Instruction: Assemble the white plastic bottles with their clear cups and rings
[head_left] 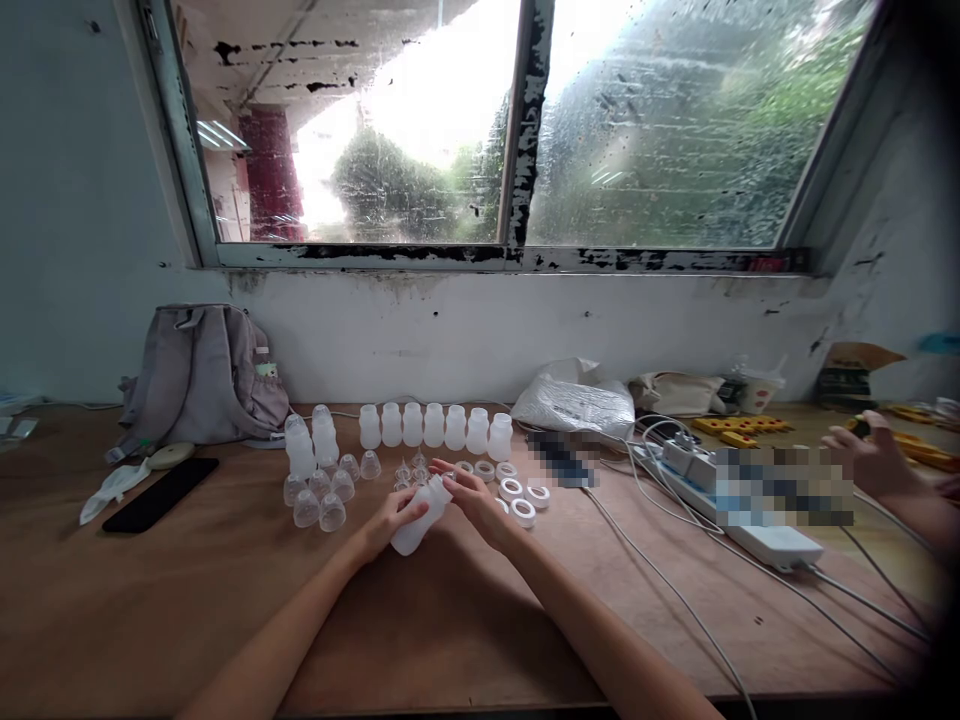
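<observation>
My left hand point(388, 524) is wrapped around a frosted white baby bottle point(414, 532), which is tilted with its neck up to the right. At the bottle's mouth is my right hand point(474, 500), its fingers bent closely over the opening. Whatever those fingers pinch is too small to make out. Just behind the bottle stand several clear nipples point(403, 474), partly covered by my hands. To the right of my right hand lie several white collar rings point(523, 512). Clear dome caps point(331, 511) are grouped to the left.
A row of open bottles point(412, 426) lines the back, and capped bottles point(301, 455) stand left of it. Further left are a black phone point(161, 494) and a grey backpack point(202, 375). A power strip point(780, 545) with cables lies right, near another person's hand point(874, 460).
</observation>
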